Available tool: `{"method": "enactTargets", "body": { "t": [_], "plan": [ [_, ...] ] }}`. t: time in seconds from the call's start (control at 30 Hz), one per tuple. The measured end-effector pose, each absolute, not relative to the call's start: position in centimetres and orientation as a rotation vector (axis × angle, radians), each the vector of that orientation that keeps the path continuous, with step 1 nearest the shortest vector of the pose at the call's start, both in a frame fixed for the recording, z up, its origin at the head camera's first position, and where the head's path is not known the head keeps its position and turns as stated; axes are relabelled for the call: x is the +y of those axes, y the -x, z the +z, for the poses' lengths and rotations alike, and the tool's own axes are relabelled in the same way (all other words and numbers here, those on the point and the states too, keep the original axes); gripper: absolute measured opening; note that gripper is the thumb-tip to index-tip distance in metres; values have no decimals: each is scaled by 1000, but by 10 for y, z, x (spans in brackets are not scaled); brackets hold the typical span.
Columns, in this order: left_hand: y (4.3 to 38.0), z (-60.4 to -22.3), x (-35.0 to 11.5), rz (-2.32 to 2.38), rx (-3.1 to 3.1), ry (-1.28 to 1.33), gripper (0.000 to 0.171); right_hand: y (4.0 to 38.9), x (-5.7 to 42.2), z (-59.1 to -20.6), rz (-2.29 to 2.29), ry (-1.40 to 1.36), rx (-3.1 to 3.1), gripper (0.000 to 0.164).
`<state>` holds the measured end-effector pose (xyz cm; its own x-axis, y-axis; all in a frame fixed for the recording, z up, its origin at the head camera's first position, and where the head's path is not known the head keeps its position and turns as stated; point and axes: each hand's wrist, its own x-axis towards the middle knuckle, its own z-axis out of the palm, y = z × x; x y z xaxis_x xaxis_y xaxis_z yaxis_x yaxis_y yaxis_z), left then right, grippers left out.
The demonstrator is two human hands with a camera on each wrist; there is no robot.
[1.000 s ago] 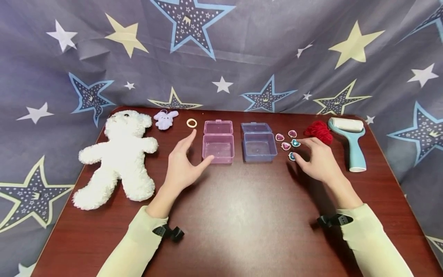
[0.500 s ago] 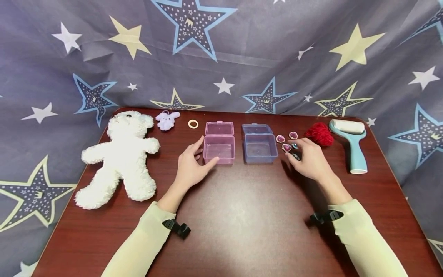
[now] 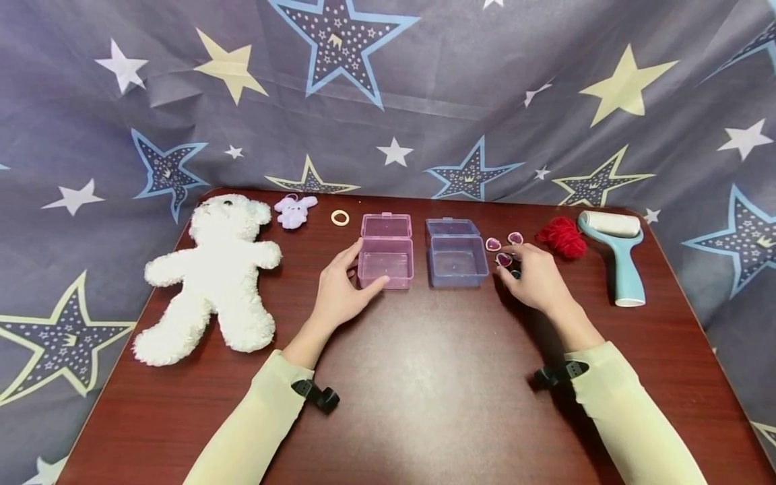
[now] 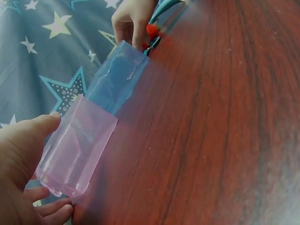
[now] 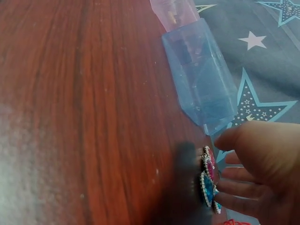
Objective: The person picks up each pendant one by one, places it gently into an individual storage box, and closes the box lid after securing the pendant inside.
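My left hand (image 3: pixel 341 291) spans the left side of the pink lidded plastic box (image 3: pixel 400 282), its thumb by the front wall and its fingers along the left side; they look loosely spread. To the right stands a blue plastic box (image 3: pixel 459 278), lid tilted back like the pink one's. Beyond it, my right hand (image 3: pixel 537 279) hovers over several heart-shaped gems edged with pearly beads, fingers fairly straight. Pink gems (image 3: pixel 493 244) show on its left; a blue gem (image 5: pixel 206 189) appears beside its fingertips in the right wrist view. The hand partly hides the blue gems in the head view.
A white plush bear (image 3: pixel 221 276) lies at the left, with a small lilac plush (image 3: pixel 294 212) and a cream ring (image 3: pixel 340 217) behind. Red yarn (image 3: pixel 562 237) and a lint roller with a light blue handle (image 3: pixel 628 273) lie at the right. A star-patterned cloth (image 3: pixel 394 121) hangs behind the table.
My left hand has moved right, up to the pink box. My right hand has shifted slightly left over the gems, covering more of the blue ones. Both boxes stay in place.
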<state>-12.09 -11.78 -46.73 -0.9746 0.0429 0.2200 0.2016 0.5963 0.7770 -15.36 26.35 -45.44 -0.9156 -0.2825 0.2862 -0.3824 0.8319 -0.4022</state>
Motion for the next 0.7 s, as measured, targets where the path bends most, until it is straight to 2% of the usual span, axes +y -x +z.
{"method": "enactTargets", "body": {
  "t": [0.7],
  "plan": [
    [131, -466, -124, -1272, -2657, 320, 94, 162, 258, -460, 520, -537, -2830, 21]
  ]
}}
